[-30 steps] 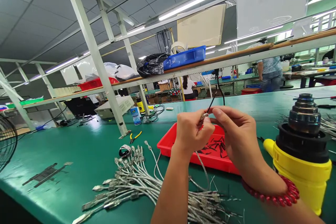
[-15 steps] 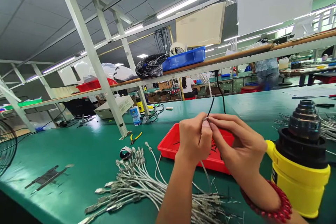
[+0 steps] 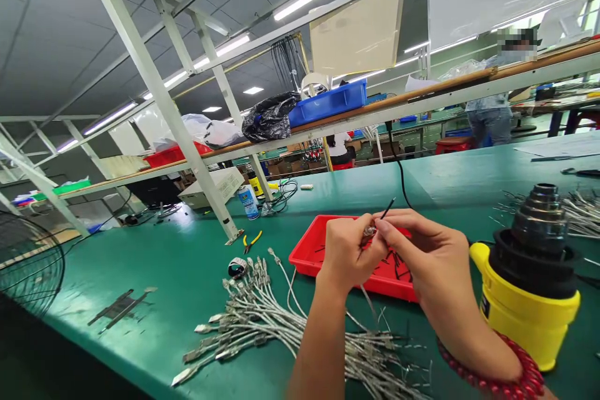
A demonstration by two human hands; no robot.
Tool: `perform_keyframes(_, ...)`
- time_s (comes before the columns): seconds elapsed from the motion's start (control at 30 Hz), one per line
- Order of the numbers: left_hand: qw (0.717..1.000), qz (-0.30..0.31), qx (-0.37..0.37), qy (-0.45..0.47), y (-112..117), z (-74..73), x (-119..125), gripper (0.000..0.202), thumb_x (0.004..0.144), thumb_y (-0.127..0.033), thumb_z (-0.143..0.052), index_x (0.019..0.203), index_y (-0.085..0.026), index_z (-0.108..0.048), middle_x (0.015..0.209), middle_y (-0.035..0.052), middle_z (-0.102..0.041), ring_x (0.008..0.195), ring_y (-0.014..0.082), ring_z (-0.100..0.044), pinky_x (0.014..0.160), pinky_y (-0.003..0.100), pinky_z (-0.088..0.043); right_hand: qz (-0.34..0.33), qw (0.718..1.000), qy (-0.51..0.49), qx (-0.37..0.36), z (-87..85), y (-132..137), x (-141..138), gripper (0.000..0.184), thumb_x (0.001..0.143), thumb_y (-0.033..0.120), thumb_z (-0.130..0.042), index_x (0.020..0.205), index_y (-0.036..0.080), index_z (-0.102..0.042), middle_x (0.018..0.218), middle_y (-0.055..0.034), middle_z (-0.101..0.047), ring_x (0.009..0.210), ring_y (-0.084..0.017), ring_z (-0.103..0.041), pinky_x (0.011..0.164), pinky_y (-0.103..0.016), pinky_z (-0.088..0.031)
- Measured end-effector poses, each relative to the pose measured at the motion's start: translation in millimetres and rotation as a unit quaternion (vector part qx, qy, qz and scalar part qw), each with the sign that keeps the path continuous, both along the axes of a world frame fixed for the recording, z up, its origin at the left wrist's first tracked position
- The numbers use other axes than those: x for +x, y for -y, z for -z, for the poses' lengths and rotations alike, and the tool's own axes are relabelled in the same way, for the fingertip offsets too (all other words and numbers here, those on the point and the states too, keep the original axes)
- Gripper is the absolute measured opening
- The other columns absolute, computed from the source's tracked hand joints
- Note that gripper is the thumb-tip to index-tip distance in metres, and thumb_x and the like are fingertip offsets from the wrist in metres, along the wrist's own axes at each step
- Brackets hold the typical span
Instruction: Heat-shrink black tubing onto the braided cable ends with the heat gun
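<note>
Above the red tray (image 3: pixel 304 256), my two hands meet at the fingertips. My left hand (image 3: pixel 344 250) is closed around the stripped end of a grey cable (image 3: pixel 367 299), which hangs down below the fist. Between thumb and fingers, my right hand (image 3: pixel 424 250) pinches a short black tube (image 3: pixel 388 208) that points up and to the right. Where tube and wires meet is mostly covered by the fingertips. Several thin black pieces lie in the tray. Under my forearms a bundle of grey cables (image 3: pixel 267 319) with connector ends spreads across the green bench (image 3: pixel 154 262).
A yellow heat gun (image 3: pixel 529 312) stands nozzle-up at the right. Beyond the bundle lie yellow-handled pliers (image 3: pixel 252 242) and a watch-like band (image 3: pixel 237 267). A blue can (image 3: pixel 248 202) stands near the shelf post (image 3: pixel 159 94). More cables (image 3: pixel 584 215) lie far right. People are in the background.
The black tube has tilted from nearly upright toward the right, and my right fingertips have closed in near its base. The view has shifted slightly.
</note>
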State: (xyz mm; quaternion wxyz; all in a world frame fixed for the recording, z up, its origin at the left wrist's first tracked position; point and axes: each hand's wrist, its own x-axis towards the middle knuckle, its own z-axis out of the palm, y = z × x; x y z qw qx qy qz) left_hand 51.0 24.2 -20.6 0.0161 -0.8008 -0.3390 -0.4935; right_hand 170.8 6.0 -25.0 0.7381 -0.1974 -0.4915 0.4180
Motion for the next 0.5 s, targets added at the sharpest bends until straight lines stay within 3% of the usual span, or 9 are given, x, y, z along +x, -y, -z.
perform_keyframes(0.23,1.000,-0.008,0.000,-0.009,-3.1,1.5,-1.0,0.031,0.085,-0.028,-0.047,0.060,-0.020,-0.029,0.051,-0.0063,-0.027,0.048,0.0087,-0.026,0.051,0.025,-0.021,-0.007,1.000,-0.002,-0.007,1.8,-3.0,-1.6,0.003,0.070,0.021,-0.078,0.068,0.022,-0.076,0.077,-0.0026,-0.072,0.070,-0.011,-0.068,0.062,-0.016,-0.057)
perform_keyframes(0.5,1.000,-0.017,-0.014,-0.015,-2.0,-0.6,-2.3,0.031,0.086,-0.030,-0.046,0.061,-0.020,-0.032,0.050,-0.0057,-0.029,0.047,0.0090,-0.028,0.051,0.026,-0.021,-0.030,0.999,-0.014,-0.042,4.6,-6.7,-2.3,0.009,0.069,0.028,-0.079,0.071,0.020,-0.075,0.080,-0.0037,-0.072,0.071,-0.013,-0.067,0.063,-0.022,-0.057)
